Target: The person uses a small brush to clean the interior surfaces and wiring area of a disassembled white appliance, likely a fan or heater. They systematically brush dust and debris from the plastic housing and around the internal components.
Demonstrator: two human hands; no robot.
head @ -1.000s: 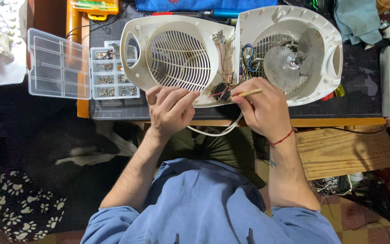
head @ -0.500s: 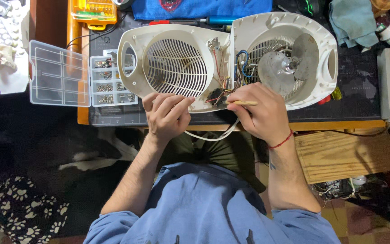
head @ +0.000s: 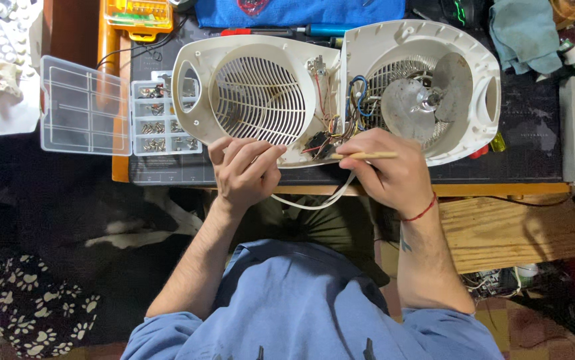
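A white fan heater (head: pixel 341 93) lies opened up on the dark work mat (head: pixel 527 133). Its two halves sit side by side. The left half shows a curved grille (head: pixel 257 100). The right half shows a shiny metal fan blade (head: pixel 427 93). Coloured wires (head: pixel 337 120) run down the middle, where the halves meet.

The person's right hand (head: pixel 391 173) holds a thin wooden stick (head: pixel 365 156). The fingers are curled tight around it. The stick lies flat across the top of the fingers, and its tip points left, toward the wires at the heater's bottom edge.

The left hand (head: pixel 244 170) rests on the lower edge of the grille half. Its fingers are bent and close together, pressing on the plastic. It holds nothing that can be seen.

A white cable (head: pixel 314 200) hangs in a loop between the two hands, below the table edge.

A clear parts box (head: pixel 121 113) with small screws sits open to the left of the heater.
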